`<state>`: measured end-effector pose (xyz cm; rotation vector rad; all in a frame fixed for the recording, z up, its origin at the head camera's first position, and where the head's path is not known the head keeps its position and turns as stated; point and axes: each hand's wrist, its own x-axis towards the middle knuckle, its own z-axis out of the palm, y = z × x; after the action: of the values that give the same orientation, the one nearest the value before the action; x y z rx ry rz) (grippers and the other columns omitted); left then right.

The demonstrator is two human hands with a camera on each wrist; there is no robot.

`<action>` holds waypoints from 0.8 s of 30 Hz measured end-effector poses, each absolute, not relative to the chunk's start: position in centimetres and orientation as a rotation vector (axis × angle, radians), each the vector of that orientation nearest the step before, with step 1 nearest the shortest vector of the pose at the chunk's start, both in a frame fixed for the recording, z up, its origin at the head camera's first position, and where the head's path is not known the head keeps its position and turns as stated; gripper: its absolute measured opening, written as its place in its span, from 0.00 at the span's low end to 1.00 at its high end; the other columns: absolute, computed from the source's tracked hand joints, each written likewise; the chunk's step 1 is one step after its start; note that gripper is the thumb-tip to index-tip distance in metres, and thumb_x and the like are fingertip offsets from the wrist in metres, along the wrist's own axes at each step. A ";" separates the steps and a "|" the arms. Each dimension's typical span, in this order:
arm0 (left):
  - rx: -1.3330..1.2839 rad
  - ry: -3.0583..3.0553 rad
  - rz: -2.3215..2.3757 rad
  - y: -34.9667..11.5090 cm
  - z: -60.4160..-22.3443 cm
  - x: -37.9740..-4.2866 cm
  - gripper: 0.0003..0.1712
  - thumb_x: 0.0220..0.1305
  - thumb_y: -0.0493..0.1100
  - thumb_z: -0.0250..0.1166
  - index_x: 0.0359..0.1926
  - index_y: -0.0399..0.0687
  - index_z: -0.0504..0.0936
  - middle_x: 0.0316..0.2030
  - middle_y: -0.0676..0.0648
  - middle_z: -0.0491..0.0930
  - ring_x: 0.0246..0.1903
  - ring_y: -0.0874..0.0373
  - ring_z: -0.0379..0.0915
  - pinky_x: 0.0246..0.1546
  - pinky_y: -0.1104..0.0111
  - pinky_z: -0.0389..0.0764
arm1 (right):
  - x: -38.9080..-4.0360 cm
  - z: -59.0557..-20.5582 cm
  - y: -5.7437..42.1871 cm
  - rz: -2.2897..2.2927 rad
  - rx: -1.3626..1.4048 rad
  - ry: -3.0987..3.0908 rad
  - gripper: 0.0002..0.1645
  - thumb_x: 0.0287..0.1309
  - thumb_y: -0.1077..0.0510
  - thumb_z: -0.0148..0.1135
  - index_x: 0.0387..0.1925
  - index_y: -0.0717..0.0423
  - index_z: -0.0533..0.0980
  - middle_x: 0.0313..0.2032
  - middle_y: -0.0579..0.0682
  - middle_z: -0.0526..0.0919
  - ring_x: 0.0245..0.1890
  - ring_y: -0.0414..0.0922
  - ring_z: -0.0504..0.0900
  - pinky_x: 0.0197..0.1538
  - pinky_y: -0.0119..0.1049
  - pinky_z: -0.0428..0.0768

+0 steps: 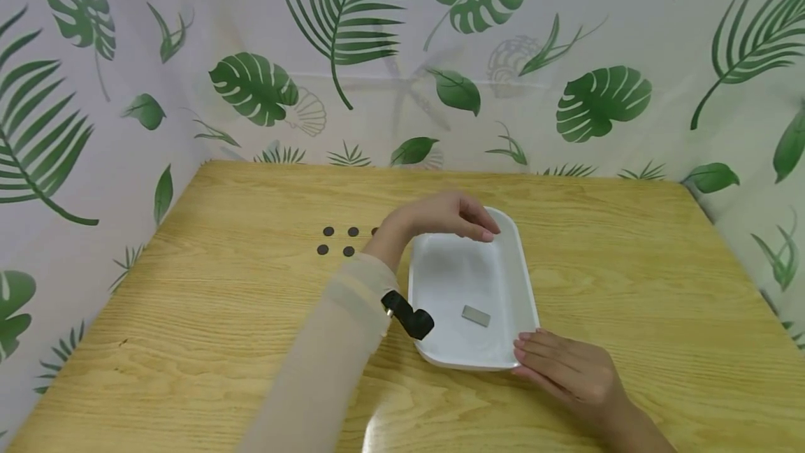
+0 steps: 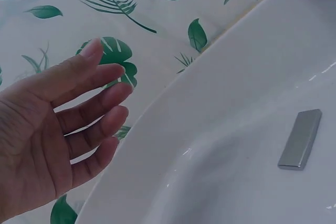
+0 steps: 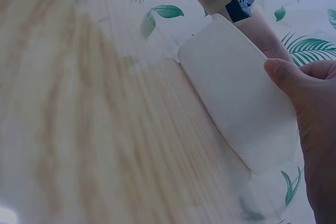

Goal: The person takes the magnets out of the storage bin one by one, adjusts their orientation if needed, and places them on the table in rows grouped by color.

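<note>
A white rectangular tray point(image 1: 465, 362) with rounded corners and raised walls sits on the table. Inside it, towards the near end, lies a small flat silver-grey bar point(image 1: 476, 316), seen closer in the left wrist view. My left hand point(image 1: 449, 215) hovers at the tray's far end with its fingers loosely bent. In the left wrist view that left hand point(image 2: 68, 124) holds nothing, beside the tray's rim. My right hand point(image 1: 572, 376) grips the tray's near right corner, fingers over the rim. Its thumb point(image 3: 283, 72) lies against the outer wall in the right wrist view.
Several small black discs point(image 1: 349, 252) lie in rows on the wooden table point(image 1: 220, 299), left of the tray; my left forearm partly covers them. A black wrist camera point(image 1: 409, 317) sits on the left sleeve. Leaf-patterned cloth point(image 1: 390, 117) hangs behind the table.
</note>
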<state>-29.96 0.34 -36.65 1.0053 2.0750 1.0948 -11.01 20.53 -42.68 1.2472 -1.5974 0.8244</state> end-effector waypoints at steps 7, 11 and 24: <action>0.983 2.070 1.013 1.5 -38.6 -29.3 0.16 0.59 0.47 0.67 0.48 0.49 0.83 0.41 0.58 0.83 0.43 0.67 0.76 0.46 0.76 0.73 | -11.0 -42.8 20.6 0.827 1.243 -1.616 0.12 0.53 0.58 0.68 0.25 0.65 0.84 0.26 0.59 0.86 0.24 0.50 0.85 0.43 0.36 0.81; 0.992 2.079 0.969 2.0 -39.8 -29.2 0.14 0.59 0.44 0.68 0.45 0.46 0.84 0.39 0.55 0.83 0.39 0.66 0.76 0.43 0.77 0.74 | -11.0 -42.8 20.7 0.821 1.240 -1.617 0.12 0.53 0.58 0.68 0.25 0.65 0.84 0.26 0.59 0.86 0.24 0.50 0.85 0.43 0.36 0.81; 1.045 1.886 0.669 3.9 -41.1 -28.3 0.17 0.50 0.28 0.69 0.42 0.46 0.85 0.32 0.51 0.81 0.32 0.64 0.74 0.36 0.76 0.74 | -11.1 -42.6 20.5 0.831 1.242 -1.602 0.12 0.53 0.58 0.68 0.24 0.65 0.84 0.25 0.59 0.86 0.23 0.50 0.85 0.42 0.36 0.82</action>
<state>-28.33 3.95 -41.07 1.0452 1.8862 0.6688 -11.10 20.48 -42.64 1.2424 -1.6015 0.8307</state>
